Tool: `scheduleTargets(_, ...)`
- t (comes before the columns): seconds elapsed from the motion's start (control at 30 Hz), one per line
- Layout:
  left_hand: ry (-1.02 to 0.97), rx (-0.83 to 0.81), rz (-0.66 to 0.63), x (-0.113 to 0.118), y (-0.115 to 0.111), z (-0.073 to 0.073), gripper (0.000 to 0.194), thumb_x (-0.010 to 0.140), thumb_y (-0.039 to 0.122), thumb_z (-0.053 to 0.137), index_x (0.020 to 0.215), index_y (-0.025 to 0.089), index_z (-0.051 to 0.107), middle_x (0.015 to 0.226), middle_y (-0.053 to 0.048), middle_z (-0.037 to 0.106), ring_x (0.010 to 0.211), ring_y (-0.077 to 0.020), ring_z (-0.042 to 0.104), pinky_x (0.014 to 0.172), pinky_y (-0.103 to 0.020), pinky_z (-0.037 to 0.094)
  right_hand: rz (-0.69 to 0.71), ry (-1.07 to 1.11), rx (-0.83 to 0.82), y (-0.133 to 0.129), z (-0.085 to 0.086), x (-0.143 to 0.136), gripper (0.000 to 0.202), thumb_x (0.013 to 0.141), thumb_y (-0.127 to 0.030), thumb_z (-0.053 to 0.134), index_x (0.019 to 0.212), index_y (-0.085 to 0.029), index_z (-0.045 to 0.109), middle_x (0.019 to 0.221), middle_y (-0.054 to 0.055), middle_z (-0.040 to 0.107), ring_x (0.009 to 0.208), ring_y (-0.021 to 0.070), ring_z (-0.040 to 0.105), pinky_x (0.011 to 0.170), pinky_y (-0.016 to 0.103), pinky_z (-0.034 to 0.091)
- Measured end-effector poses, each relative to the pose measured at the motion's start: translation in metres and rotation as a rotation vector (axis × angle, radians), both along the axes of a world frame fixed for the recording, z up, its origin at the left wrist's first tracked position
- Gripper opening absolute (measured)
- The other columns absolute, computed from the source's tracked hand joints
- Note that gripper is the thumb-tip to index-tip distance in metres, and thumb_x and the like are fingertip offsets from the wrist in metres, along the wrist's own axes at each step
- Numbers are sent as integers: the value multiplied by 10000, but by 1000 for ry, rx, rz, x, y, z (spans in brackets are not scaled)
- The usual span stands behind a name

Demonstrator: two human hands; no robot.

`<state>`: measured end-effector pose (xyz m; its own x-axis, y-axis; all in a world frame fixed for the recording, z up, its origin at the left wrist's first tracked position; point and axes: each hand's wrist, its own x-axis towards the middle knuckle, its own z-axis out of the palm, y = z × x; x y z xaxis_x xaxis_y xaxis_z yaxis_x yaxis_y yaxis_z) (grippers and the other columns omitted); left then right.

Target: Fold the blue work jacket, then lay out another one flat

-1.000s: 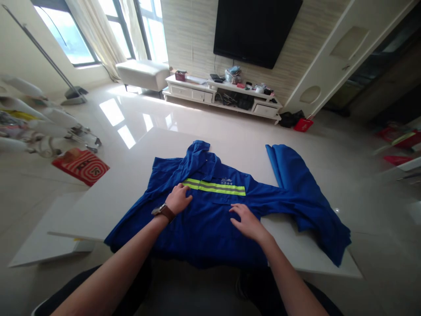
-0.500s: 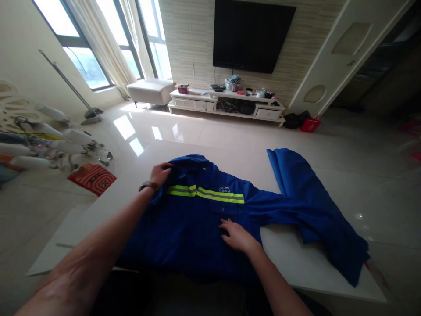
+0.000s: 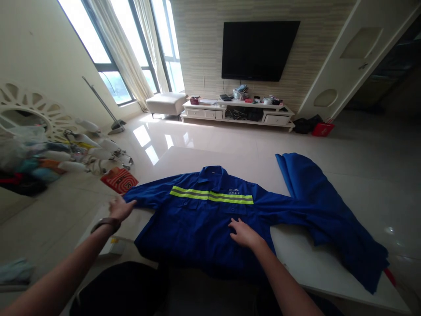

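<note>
— What are we wearing on our arms?
— Both forearms are bare. Just behind our left hand (image 3: 120, 208) sits a dark-banded wristwatch (image 3: 105, 223); our right hand (image 3: 244, 233) wears nothing.

I see a home living room: a black flat-screen television (image 3: 260, 50) on the striped wall, a low white media cabinet (image 3: 238, 115) beneath, cream curtains (image 3: 121, 57) beside tall windows (image 3: 98, 44), glossy tiled floor (image 3: 204, 138).
</note>
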<state>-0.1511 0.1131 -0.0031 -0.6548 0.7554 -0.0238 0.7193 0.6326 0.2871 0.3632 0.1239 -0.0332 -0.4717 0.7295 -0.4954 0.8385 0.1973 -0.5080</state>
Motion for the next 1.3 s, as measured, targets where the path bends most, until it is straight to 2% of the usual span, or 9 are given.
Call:
scheduleTargets(0.13, -155, -280, -629, 89, -10, -28, 751, 835, 537, 576, 1529, 290, 427, 1667, -119, 262, 1529, -382, 232, 1219, -563, 253, -15, 5, 15, 0, -2, -1, 521, 867, -186, 598, 1387, -163, 602, 1611, 145, 353, 1517, 374, 245, 1208, 488, 320)
scheduleTargets(0.23, -175, -507, -656, 136, -12, -49, 914, 735, 669, 671, 1556, 455, 330, 1717, -19, 57, 1504, -563, -26, 1102, -812, 160, -20, 4, 9, 2, -5, -1, 598, 843, -191, 629, 1434, -139, 558, 1616, 157, 341, 1524, 368, 228, 1218, 465, 308)
scheduleTargets(0.37, -158, -512, -622, 145, 8, -59, 1059, 682, 706, 705, 1585, 467, 205, 1716, 4, -58, 1454, -599, -174, 1069, -854, 118, -65, -2, 11, 10, -8, -2, 696, 829, -196, 648, 1502, -147, 479, 1646, 155, 272, 1543, 376, 149, 1218, 505, 292)
scheduleTargets(0.53, -20, -479, -495, 162, 28, -38, 882, 697, 505, 779, 1504, 334, 466, 1663, -149, 248, 1458, -603, 184, 1055, -784, 293, -72, -79, -12, 22, -4, -11, 654, 903, -254, 587, 1532, -164, 432, 1672, 151, 202, 1541, 432, 78, 1180, 628, 290)
scheduleTargets(0.7, -428, -315, -628, 212, 15, -38, 359, 820, 403, 682, 1107, 187, 683, 1118, -104, 722, 1021, -265, 684, 855, -332, 534, -74, -120, 67, 23, 4, -24, 489, 936, -309, 578, 1406, -178, 566, 1624, 172, 324, 1536, 429, 141, 1137, 702, 286)
scheduleTargets(0.87, -627, -343, -588, 242, 13, -59, 196, 793, 307, 705, 917, 158, 673, 756, -38, 714, 761, -197, 684, 661, -264, 492, -2, 27, 197, 17, 6, -41, 420, 930, -272, 593, 1341, -189, 610, 1521, 123, 496, 1505, 325, 291, 1168, 520, 345)
scheduleTargets(1.03, -715, -386, -631, 249, 25, -69, 80, 768, 239, 672, 752, 165, 646, 655, -24, 677, 671, -177, 665, 624, -260, 481, 48, 145, 267, 13, 5, -59, 315, 936, -395, 642, 1170, -188, 681, 1175, 90, 686, 1173, 238, 584, 1034, 353, 445)
scheduleTargets(1.17, -948, -422, -628, 245, 29, -65, 95, 767, 230, 598, 756, 160, 661, 617, -11, 651, 612, -161, 633, 587, -254, 478, 1, 160, 176, 4, 3, -78, 544, 764, -641, 774, 1084, -214, 667, 1079, 67, 682, 1058, 246, 603, 895, 338, 480)
scheduleTargets(1.3, -912, -420, -720, 245, 33, -53, 137, 735, 250, 605, 696, 150, 689, 628, -12, 651, 623, -144, 585, 580, -247, 430, -58, 64, 224, 0, 2, -93, 330, 840, -511, 730, 948, -212, 642, 1002, 72, 676, 992, 238, 605, 804, 313, 465)
